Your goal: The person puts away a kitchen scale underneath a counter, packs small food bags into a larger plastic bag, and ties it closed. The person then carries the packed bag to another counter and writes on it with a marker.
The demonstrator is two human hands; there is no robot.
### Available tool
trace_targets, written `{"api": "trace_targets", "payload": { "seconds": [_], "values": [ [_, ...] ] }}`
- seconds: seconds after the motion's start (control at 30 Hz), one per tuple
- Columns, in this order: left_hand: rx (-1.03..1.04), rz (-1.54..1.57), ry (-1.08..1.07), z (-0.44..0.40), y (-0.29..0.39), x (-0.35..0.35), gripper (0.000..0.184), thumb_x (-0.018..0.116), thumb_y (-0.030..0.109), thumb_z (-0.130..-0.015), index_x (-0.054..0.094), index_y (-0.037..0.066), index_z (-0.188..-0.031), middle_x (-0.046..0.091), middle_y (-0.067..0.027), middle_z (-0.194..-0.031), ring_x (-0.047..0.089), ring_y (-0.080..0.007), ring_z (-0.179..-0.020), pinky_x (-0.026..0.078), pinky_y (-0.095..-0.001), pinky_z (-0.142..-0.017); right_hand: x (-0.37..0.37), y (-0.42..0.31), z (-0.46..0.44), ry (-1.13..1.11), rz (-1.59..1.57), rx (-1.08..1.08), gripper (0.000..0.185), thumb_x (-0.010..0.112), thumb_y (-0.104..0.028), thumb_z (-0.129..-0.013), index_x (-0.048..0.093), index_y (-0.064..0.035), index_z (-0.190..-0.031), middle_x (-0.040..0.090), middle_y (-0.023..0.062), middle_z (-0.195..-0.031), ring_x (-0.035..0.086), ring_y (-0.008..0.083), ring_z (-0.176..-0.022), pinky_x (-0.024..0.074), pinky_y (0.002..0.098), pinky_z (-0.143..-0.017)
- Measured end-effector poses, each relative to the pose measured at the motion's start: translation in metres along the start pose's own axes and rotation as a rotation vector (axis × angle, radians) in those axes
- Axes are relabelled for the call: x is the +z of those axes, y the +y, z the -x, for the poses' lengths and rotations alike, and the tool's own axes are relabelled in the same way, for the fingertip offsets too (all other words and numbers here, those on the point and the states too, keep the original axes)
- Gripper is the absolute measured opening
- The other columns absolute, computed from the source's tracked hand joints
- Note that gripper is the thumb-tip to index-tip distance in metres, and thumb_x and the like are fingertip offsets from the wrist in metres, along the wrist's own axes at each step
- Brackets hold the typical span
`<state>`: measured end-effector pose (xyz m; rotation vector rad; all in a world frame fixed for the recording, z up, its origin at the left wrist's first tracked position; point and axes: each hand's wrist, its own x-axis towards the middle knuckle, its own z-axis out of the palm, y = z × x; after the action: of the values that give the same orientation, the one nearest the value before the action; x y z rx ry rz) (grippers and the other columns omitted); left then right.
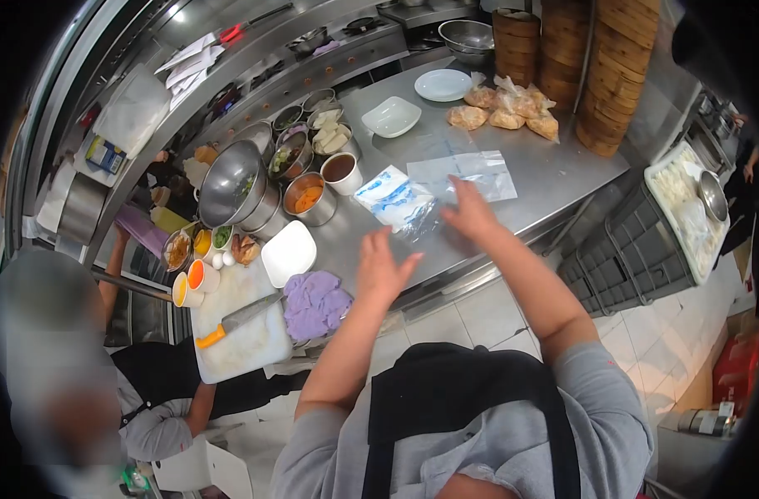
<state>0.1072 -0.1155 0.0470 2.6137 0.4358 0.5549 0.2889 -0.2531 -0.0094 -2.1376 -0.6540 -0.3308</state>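
Left hand open, empty; right hand open, beside clear plastic. Blue-printed packet lies flat just ahead, probably for easy reach. Farther: filled bags grouped near bamboo steamers, likely kept aside.

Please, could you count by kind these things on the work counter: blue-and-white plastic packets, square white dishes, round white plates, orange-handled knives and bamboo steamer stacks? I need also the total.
Blue-and-white plastic packet: 1
Square white dishes: 2
Round white plate: 1
Orange-handled knife: 1
Bamboo steamer stacks: 3
Total: 8
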Motion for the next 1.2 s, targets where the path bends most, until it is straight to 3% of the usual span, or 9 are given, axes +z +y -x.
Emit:
{"api": "trace_targets", "payload": {
  "seconds": [0.1,0.17,0.27,0.4,0.6,0.73,0.9,1.0,1.2],
  "values": [
    [0.008,-0.033,0.098,-0.030,-0.007,0.059,0.049,0.068,0.018,-0.080,0.045,0.002,-0.120,0.051,-0.0199,-0.112,0.051,-0.0373,-0.107,0.042,-0.0429,-0.092,0.043,0.019,-0.003,-0.065,0.010,-0.103,0.029,0.063,-0.017,-0.079,0.065,-0.0093,-0.107,0.059,0.0150,-0.112,0.056,0.0332,-0.103,0.0445,0.0415,-0.091],
    [0.072,0.221,0.157,-0.052,-0.052,0.091,0.034,0.060,0.004,-0.081,0.047,0.001,-0.112,0.050,-0.0182,-0.109,0.054,-0.0353,-0.097,0.046,-0.0408,-0.085,0.023,0.005,-0.007,-0.633,-0.113,-0.200,0.031,0.062,-0.016,-0.078,0.063,-0.0081,-0.109,0.060,0.0154,-0.109,0.057,0.0338,-0.102,0.0449,0.0408,-0.091],
    [-0.015,0.326,0.147,-0.056,-0.055,0.054,0.030,0.051,-0.007,-0.080,0.047,0.000,-0.109,0.049,-0.0158,-0.103,0.055,-0.0306,-0.089,0.048,-0.0369,-0.078,-0.025,0.006,-0.026,-0.554,-0.172,-0.055,0.033,0.063,-0.016,-0.077,0.062,-0.0075,-0.110,0.060,0.0155,-0.110,0.057,0.0340,-0.103,0.0449,0.0399,-0.091],
    [0.027,0.383,0.072,-0.051,-0.072,0.040,0.026,0.050,-0.010,-0.076,0.058,0.005,-0.096,0.050,-0.0140,-0.102,0.055,-0.0296,-0.088,0.048,-0.0355,-0.075,-0.049,0.037,-0.063,-0.295,0.356,-0.363,0.034,0.062,-0.014,-0.076,0.062,-0.0078,-0.109,0.061,0.0126,-0.106,0.057,0.0315,-0.102,0.0439,0.0407,-0.092],
    [0.147,0.254,-0.126,-0.050,-0.060,0.040,0.032,0.052,-0.009,-0.076,0.065,0.010,-0.098,0.048,-0.0160,-0.127,0.057,-0.0340,-0.104,0.049,-0.0364,-0.082,-0.001,0.078,-0.106,-0.592,0.674,-0.277,0.025,0.059,-0.013,-0.077,0.063,-0.0085,-0.101,0.062,0.0119,-0.105,0.058,0.0290,-0.104,0.0440,0.0419,-0.090],
    [0.015,0.185,-0.175,-0.057,-0.052,0.035,0.030,0.053,-0.002,-0.081,0.062,0.008,-0.108,0.049,-0.0135,-0.129,0.056,-0.0336,-0.108,0.047,-0.0380,-0.089,0.000,0.063,-0.129,-0.660,0.528,-0.004,0.024,0.057,-0.014,-0.077,0.062,-0.0068,-0.100,0.063,0.0113,-0.101,0.059,0.0283,-0.100,0.0459,0.0431,-0.087],
    [0.062,0.058,-0.115,-0.056,-0.051,0.038,0.033,0.051,0.001,-0.085,0.057,0.005,-0.117,0.053,-0.0146,-0.126,0.054,-0.0337,-0.111,0.045,-0.0384,-0.093,-0.021,0.030,-0.114,-0.719,0.508,-0.154,0.037,0.061,-0.020,-0.077,0.058,-0.0094,-0.113,0.054,0.0138,-0.118,0.051,0.0322,-0.113,0.0489,0.0447,-0.085],
    [-0.002,0.047,-0.105,-0.054,-0.038,0.042,0.037,0.049,-0.001,-0.084,0.055,0.004,-0.120,0.053,-0.0152,-0.125,0.054,-0.0344,-0.110,0.045,-0.0388,-0.093,0.003,0.040,-0.090,-0.436,0.461,-0.309,0.044,0.063,-0.023,-0.076,0.055,-0.0057,-0.116,0.048,0.0152,-0.123,0.048,0.0335,-0.115,0.0497,0.0445,-0.085],
    [-0.068,0.005,-0.062,-0.070,-0.020,0.045,0.046,0.045,-0.007,-0.080,0.052,0.004,-0.124,0.050,-0.0177,-0.128,0.051,-0.0348,-0.115,0.042,-0.0382,-0.096,0.027,0.062,-0.149,-0.691,0.371,-0.120,0.027,0.050,-0.009,-0.085,0.058,-0.0051,-0.111,0.058,0.0181,-0.115,0.057,0.0318,-0.108,0.0512,0.0406,-0.083]
  ]
}}
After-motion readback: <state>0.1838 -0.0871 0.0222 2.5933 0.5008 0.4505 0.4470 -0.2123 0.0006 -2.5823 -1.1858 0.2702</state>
